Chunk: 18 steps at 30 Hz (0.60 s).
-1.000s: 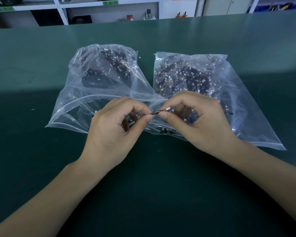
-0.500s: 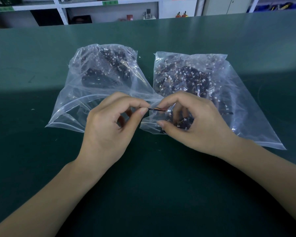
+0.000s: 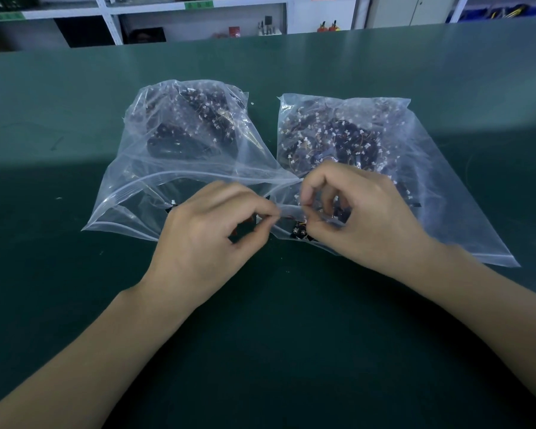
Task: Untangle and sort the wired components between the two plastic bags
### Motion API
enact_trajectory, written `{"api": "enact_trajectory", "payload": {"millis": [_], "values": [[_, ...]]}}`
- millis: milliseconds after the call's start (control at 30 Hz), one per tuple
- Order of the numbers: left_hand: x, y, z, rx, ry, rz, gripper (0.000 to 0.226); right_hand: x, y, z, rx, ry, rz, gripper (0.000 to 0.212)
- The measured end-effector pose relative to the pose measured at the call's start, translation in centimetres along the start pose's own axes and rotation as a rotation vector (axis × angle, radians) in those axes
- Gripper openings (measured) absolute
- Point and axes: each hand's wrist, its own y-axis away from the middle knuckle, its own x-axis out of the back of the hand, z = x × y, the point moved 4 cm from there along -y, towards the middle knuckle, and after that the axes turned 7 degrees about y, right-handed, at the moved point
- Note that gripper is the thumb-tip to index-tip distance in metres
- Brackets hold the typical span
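Green matting covers the worktop (image 3: 75,274) from edge to edge, with white shelving along the far side. Two clear zip bags lie side by side at its middle, mouths toward the near edge: the left bag (image 3: 155,181) and the right bag (image 3: 446,187), each heaped at its far end with dark wired components and tiny white connectors.

Now to the action at the bag mouths. The left hand (image 3: 205,239) has thumb and forefinger pressed together on one end of a short wired component (image 3: 288,217), and the right hand (image 3: 365,218) pinches the other end, its remaining fingers curled loosely above. That wire runs roughly left to right between the two pinches, parallel to the near edge, just over the lip of the right bag. It looks thin and dark with a hint of red; blur hides finer detail.

A small dark clump (image 3: 299,232) sits just below it at the bag mouth, and I cannot tell whether the two are joined. Both hands are equally close, so my read is a gentle pull apart comes next, then a drop into one bag.
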Motion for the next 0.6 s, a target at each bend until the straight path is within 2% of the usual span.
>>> {"api": "enact_trajectory", "payload": {"millis": [267, 367, 533, 600], "values": [[-1.6, -0.4, 1.3, -0.1, -0.3, -0.045, 0.016, 0.5, -0.1, -0.6, 0.016, -0.042, 0.047, 0.022], [-1.8, -0.5, 1.0, -0.08, -0.332, -0.095, 0.014, 0.9, -0.1, -0.8, 0.022, -0.028, 0.062, 0.018], [-2.4, -0.3, 0.7, -0.034, -0.395, -0.185, 0.007, 0.5, -0.2, -1.5, 0.072, 0.036, -0.018, 0.012], [-2.3, -0.1, 0.9, -0.042, -0.365, -0.176, 0.009, 0.9, -0.1, -1.7, 0.044, -0.015, 0.025, 0.012]]}}
